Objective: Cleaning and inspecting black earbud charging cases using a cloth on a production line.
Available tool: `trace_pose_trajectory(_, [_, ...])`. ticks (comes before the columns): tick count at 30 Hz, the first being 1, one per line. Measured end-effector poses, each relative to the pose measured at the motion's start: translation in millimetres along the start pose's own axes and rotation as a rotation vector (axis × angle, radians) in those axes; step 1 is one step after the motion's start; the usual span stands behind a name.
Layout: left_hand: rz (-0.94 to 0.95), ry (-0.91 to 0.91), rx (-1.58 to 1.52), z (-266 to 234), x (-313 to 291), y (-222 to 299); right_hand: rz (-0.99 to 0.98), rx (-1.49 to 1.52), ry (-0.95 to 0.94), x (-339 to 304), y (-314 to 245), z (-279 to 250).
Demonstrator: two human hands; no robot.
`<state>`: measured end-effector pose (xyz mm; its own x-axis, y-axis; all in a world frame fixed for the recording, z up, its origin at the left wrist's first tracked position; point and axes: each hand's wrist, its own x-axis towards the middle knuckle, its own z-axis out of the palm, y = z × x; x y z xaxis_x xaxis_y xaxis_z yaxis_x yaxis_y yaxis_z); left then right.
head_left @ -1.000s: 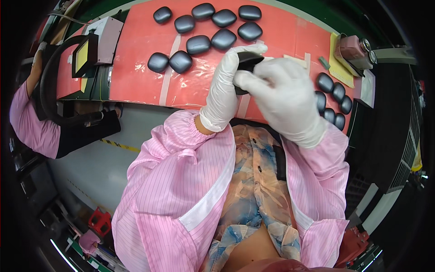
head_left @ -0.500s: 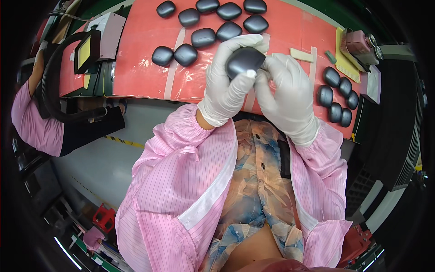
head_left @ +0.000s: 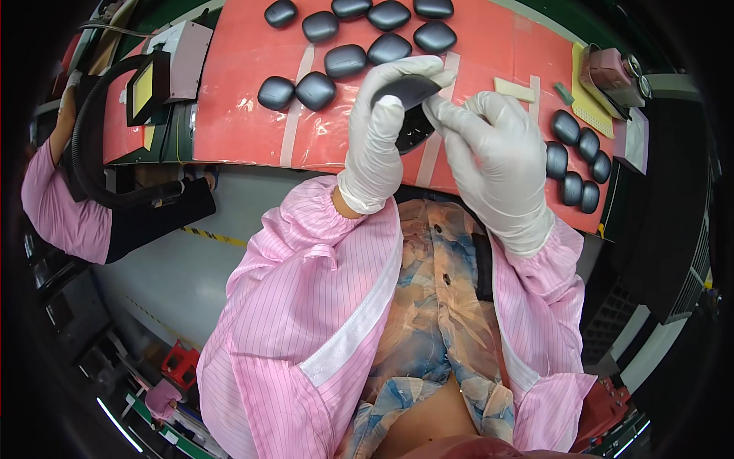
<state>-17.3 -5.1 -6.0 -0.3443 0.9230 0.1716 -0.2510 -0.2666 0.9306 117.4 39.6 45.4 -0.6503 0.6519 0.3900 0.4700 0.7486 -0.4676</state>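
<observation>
My left hand (head_left: 371, 138), in a white glove, is closed round a dark grey rounded plastic shell (head_left: 409, 92). It is tilted so that its dark, hollow inner side shows below the smooth outer face. My right hand (head_left: 493, 149), also gloved in white, has its fingers pinched together at the shell's right edge. Whether something small sits between those fingertips is hidden. Beyond my hands several like shells (head_left: 345, 61) lie on the red table cover (head_left: 237, 69), outer face up. A second group of shells (head_left: 571, 188) lies to the right of my right hand.
A pale block (head_left: 514, 90) and a small green block (head_left: 563, 93) lie at the right, near a yellow pad (head_left: 592, 103) and a container (head_left: 608, 69). On the left are a grey box (head_left: 183, 61), a black hose (head_left: 84, 161) and another person in a pink sleeve (head_left: 65, 203).
The shell has been turned in my left hand, from its outer face toward me to its hollow inner side showing. My right hand has shifted slightly right and down, fingertips still at the shell's edge.
</observation>
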Motion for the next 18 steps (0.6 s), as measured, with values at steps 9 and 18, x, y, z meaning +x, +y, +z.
trace_pose_trajectory(9, [-0.023,-0.065,-0.213,-0.8,3.6,3.7,-0.02,0.266,0.206,-5.6,13.2,8.4])
trace_pose_trajectory(18, [0.083,-0.066,0.017,-1.1,2.4,6.2,0.357,1.051,-0.124,-7.3,10.3,7.2])
